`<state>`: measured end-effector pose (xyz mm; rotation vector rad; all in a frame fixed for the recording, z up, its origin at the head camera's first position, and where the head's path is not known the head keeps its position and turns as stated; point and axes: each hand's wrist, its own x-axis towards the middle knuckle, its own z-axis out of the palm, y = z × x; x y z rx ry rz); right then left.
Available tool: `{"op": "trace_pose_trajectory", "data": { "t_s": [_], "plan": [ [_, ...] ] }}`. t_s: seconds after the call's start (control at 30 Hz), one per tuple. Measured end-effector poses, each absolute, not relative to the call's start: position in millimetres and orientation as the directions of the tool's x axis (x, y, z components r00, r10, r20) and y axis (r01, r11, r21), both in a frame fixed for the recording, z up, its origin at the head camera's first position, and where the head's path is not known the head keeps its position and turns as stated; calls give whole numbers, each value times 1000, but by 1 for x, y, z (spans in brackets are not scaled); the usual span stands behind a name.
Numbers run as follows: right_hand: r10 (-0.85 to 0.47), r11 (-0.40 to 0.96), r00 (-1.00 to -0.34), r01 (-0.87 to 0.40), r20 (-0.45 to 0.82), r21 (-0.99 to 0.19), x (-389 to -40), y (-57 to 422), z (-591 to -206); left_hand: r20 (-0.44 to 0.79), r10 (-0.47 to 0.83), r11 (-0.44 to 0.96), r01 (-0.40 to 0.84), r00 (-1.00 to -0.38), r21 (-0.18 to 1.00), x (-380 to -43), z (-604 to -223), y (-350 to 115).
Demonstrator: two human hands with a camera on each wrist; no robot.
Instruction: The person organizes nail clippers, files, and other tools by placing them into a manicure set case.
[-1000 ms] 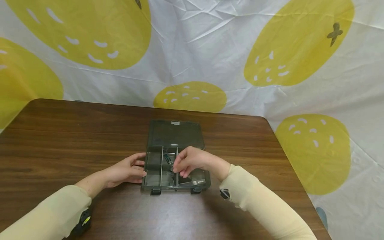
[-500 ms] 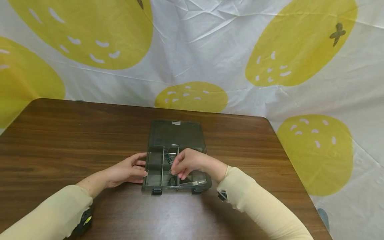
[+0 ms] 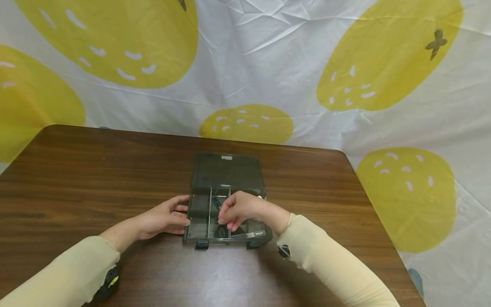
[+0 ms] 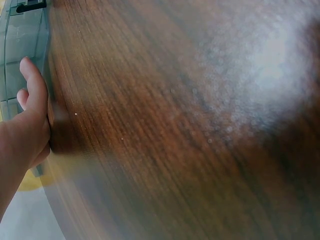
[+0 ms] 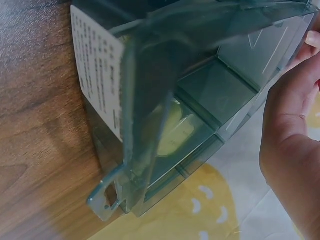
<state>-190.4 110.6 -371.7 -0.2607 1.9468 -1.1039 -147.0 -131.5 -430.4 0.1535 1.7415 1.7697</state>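
Observation:
A smoky grey clear plastic compartment box (image 3: 197, 239) stands with its lid (image 3: 228, 171) laid back. My left hand (image 3: 163, 218) rests against its left wall, thumb at the rim; the left wrist view shows this hand (image 4: 31, 122) at the box edge. My right hand (image 3: 241, 209) reaches over the middle column, thumb and fingertips brought together. Right below those tips lies a dark oval loop (image 3: 221, 232) in the front middle compartment; I cannot tell whether they pinch it. A small dark rectangular piece (image 3: 217, 203) slants in the compartment behind, partly covered by the fingers.
A flat strip with a pale label (image 3: 256, 234) lies in the front right compartment. Two latches (image 3: 201, 244) stick out at the box's front. The brown wooden table (image 3: 115, 170) meets a white and yellow patterned cloth (image 3: 253, 85) at the back.
My right fingertips have moved slightly left and toward the front of the box. The loop below them shows darker now. The left hand has kept its place at the box wall.

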Motion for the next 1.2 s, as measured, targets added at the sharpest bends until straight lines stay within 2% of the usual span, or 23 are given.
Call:
{"op": "trace_pose_trajectory", "data": {
  "t_s": [0.63, 0.77, 0.87, 0.97, 1.1, 1.2],
  "plan": [
    [-556, 545, -630, 216, -542, -810, -193, 129, -369, -347, 509, 107, -342, -788, 934, -149, -432, -131],
    [-552, 526, -666, 189, -502, -829, -195, 138, -366, -326, 481, 111, -312, -814, 944, -148, -430, -129],
    [-523, 497, -736, 148, -431, -855, -196, 144, -365, -276, 428, 123, -247, -861, 961, -147, -426, -129],
    [-452, 469, -835, 77, -314, -880, -197, 150, -362, -180, 341, 199, -117, -922, 973, -149, -417, -132],
    [-321, 552, -943, -112, -87, -826, -198, 159, -360, -23, 240, 448, 89, -971, 890, -151, -405, -137],
    [-297, 676, -953, -253, 58, -692, -198, 166, -361, 76, 225, 627, 204, -971, 752, -151, -400, -140]
  ]
}}
